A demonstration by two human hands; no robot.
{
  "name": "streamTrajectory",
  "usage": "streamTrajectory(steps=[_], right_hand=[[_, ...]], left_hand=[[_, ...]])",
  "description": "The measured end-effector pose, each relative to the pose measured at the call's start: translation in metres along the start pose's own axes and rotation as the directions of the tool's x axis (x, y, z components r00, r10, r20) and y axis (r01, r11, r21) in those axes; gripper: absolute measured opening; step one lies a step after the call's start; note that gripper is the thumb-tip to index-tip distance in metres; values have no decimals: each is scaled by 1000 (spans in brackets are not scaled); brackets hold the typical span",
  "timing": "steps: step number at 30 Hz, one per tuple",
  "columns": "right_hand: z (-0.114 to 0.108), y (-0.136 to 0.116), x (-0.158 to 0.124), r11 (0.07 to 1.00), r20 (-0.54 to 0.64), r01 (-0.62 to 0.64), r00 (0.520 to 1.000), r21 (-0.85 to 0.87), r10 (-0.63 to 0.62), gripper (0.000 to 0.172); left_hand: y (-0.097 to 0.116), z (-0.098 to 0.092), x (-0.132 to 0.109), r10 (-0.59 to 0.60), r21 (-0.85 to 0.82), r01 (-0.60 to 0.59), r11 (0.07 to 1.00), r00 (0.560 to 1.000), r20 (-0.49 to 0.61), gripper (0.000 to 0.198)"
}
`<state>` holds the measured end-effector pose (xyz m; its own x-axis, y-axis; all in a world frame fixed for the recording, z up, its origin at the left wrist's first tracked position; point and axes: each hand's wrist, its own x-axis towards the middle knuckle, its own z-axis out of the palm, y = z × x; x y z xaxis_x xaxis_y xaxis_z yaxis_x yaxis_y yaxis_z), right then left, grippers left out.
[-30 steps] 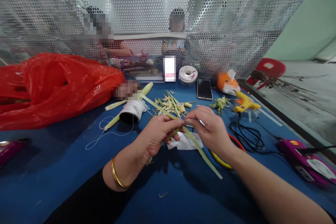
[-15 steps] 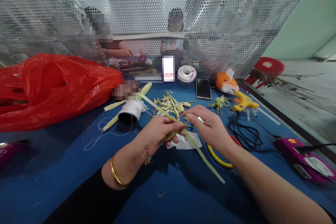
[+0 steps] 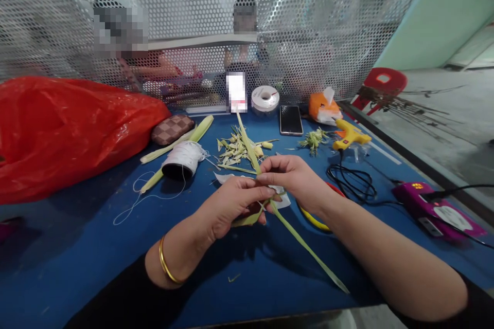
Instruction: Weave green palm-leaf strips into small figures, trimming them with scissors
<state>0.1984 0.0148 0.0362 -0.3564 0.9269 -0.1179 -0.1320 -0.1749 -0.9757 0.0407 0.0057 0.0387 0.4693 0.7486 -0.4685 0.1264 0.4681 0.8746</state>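
Over the blue table my left hand [image 3: 241, 199] is closed around pale green leaf strips, thumb pressed on the spot where they cross. One long leaf strip [image 3: 309, 247] runs from there toward the lower right. My right hand [image 3: 287, 175] pinches another part of the leaf strip [image 3: 247, 141], which points away from me toward the back of the table. Both hands nearly touch. Their fingers partly hide the crossing, so I cannot tell how the strips are joined. A white paper piece [image 3: 283, 198] lies beneath the hands.
Leaf scraps [image 3: 235, 149] lie beyond my hands. A white thread spool [image 3: 181, 159], leaf bundles [image 3: 200, 128] and a red plastic bag [image 3: 77, 128] are left. On the right are a phone [image 3: 290, 120], yellow glue gun [image 3: 351, 136], black cable [image 3: 355, 182] and purple box [image 3: 436, 211].
My right hand has moved in and now pinches the leaf strip. The strip's far part has swung from pointing left to pointing away. The camera view has shifted slightly.
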Motion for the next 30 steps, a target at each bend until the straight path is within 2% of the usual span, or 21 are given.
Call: streamTrajectory(steps=[8, 10, 11, 12, 13, 15, 16, 18, 19, 20, 21, 23, 24, 25, 27, 30], right_hand=[[6, 6, -2, 995, -63, 14, 998, -101, -20, 16], [4, 5, 0, 964, -77, 102, 989, -246, -124, 14], [2, 4, 0, 917, -87, 181, 970, -354, -225, 12], [1, 2, 0, 838, -93, 267, 932, -476, -350, 10], [-1, -1, -1, 731, -88, 340, 874, -591, -478, 7], [-1, -7, -7, 514, -71, 409, 727, -754, -683, 7], [-1, -9, -11, 443, -69, 414, 665, -795, -744, 10], [4, -11, -20, 394, -80, 424, 592, -816, -802, 20], [7, -10, -24, 401, -64, 436, 609, -806, -791, 22], [10, -7, -26, 421, -24, 453, 657, -786, -753, 25], [14, -3, -27, 460, 23, 456, 729, -762, -684, 27], [21, 7, -24, 620, 19, 354, 877, -700, -480, 27], [24, 11, -21, 715, -13, 274, 929, -643, -369, 27], [27, 15, -17, 800, -46, 197, 962, -566, -270, 30], [31, 21, -12, 913, -69, 107, 987, -393, -145, 40], [33, 22, -10, 971, -71, 71, 993, -230, -89, 46]], left_hand=[[-3, 0, 2, 18, 60, -20, 998, 999, 48, 13], [-3, 2, 1, 31, 43, -32, 999, 999, 39, 13], [-2, 2, 1, 42, 25, -42, 999, 999, 20, 15], [-2, 3, 1, 58, -7, -58, 998, 998, -7, 18], [-1, 2, 0, 76, -47, -77, 996, 996, -36, 21], [2, 0, 0, 116, -136, -128, 982, 989, -90, 27], [4, -3, -1, 140, -176, -159, 971, 983, -116, 28], [8, -8, -2, 186, -236, -222, 946, 968, -166, 26], [10, -10, -3, 203, -261, -249, 933, 961, -189, 24], [12, -11, -4, 218, -282, -273, 920, 953, -211, 22], [14, -12, -5, 232, -295, -295, 909, 945, -230, 22], [15, -12, -6, 248, -298, -322, 899, 933, -261, 23], [15, -11, -6, 250, -290, -330, 898, 927, -280, 22], [15, -10, -6, 253, -275, -336, 901, 920, -298, 19], [13, -7, -5, 255, -253, -340, 906, 914, -317, 14], [10, -6, -4, 250, -248, -329, 911, 920, -303, 10]])
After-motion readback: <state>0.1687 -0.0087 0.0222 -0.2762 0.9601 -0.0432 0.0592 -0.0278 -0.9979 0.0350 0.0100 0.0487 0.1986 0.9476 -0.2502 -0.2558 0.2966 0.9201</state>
